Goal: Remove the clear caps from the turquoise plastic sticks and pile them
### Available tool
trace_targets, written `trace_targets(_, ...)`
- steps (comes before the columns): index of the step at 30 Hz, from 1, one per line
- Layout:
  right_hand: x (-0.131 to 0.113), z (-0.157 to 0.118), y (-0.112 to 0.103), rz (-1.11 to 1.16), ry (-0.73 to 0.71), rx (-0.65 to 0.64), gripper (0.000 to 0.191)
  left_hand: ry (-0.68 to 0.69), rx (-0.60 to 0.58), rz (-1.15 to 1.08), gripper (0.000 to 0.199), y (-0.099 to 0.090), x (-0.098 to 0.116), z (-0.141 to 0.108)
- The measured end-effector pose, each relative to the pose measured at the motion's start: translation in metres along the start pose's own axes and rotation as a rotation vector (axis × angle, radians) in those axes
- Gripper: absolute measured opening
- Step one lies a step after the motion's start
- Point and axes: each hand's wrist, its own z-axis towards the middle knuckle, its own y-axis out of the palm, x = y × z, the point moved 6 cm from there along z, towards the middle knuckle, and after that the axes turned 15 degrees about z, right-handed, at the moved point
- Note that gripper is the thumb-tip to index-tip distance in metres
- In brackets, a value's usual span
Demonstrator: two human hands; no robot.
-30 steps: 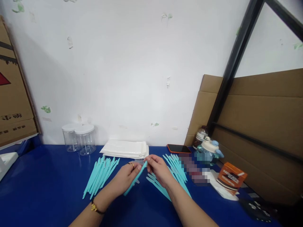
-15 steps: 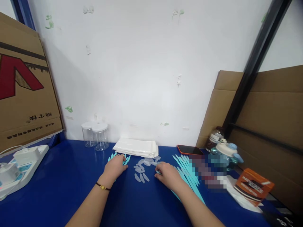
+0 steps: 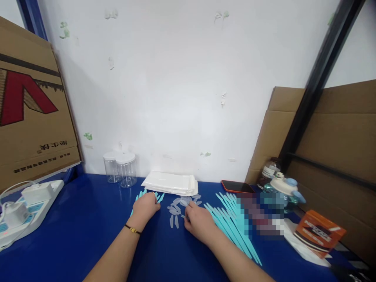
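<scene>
My left hand (image 3: 146, 207) is closed over a bunch of turquoise sticks (image 3: 161, 197), whose tips fan out around its fingers. My right hand (image 3: 197, 220) has its fingers bent together at the right edge of several translucent, leaf-shaped pieces (image 3: 176, 201); whatever its fingertips hold is too small to make out. To the right of that hand, many long turquoise sticks (image 3: 235, 229) lie side by side, slanting toward me. White flat packets (image 3: 169, 183) are stacked behind the pieces, near the wall.
Two clear jars (image 3: 127, 172) stand at the back left. A power strip (image 3: 44, 209) lies at the far left. A phone (image 3: 237, 186), a dark bottle (image 3: 268, 172), a teal bottle (image 3: 282, 190) and an orange box (image 3: 319, 234) are on the right.
My right hand has moved a little left, onto the edge of the translucent pieces, and more turquoise sticks show beside it. One front piece no longer shows. The view has shifted slightly.
</scene>
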Motion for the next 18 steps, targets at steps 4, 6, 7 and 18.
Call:
trace_targets(4,0.002,0.000,-0.005,0.007,-0.006,0.040,0.011,-0.006,0.005,0.000,0.015,0.000,0.003,-0.001)
trace_targets(6,0.006,-0.001,-0.010,0.146,0.021,0.080,0.010,-0.005,0.007,-0.014,0.014,0.000,0.003,0.000)
trace_targets(7,0.009,-0.001,-0.013,0.247,0.035,0.101,0.010,-0.005,0.008,-0.029,0.013,0.000,0.002,0.000)
trace_targets(18,0.045,0.000,-0.030,1.429,0.287,0.233,0.026,0.378,-0.031,-0.503,0.023,-0.023,0.037,-0.019)
